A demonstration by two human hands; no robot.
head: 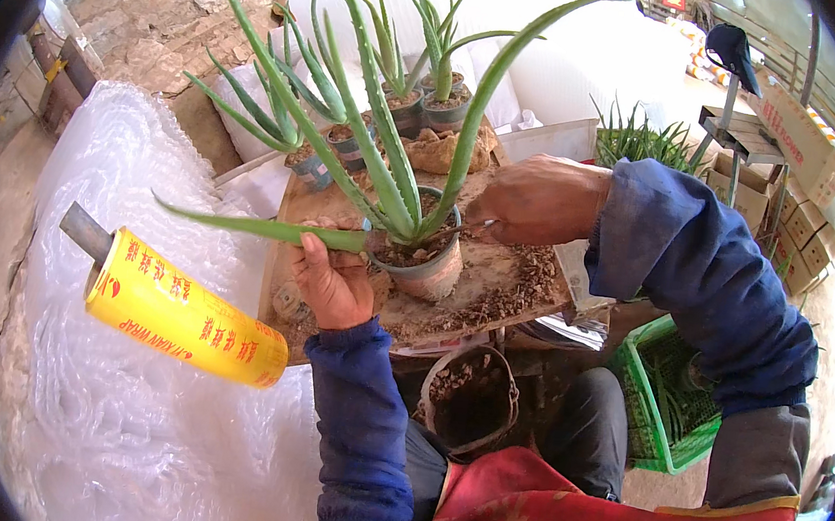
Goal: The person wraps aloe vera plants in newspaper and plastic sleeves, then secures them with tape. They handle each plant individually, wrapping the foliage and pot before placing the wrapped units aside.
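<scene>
A potted aloe plant (397, 202) with several long spiny leaves stands near the front of a wooden table. Its plastic pot (425, 276) holds brown soil. My left hand (334, 280) pinches a low, nearly level aloe leaf (270, 229) close to its base, left of the pot. On the other side, my right hand (536, 200) is closed around a thin, dark tool (458, 228) whose tip points at the soil by the stem. Most of that tool is hidden in my fist, so its kind is unclear.
Loose soil (509, 292) litters the wooden table (302, 208). More potted aloes (447, 105) stand behind. Below are a bucket with soil (472, 394) and a green plastic crate (664, 405). At left, a yellow cling-wrap roll (187, 306) lies over clear plastic sheeting (145, 423).
</scene>
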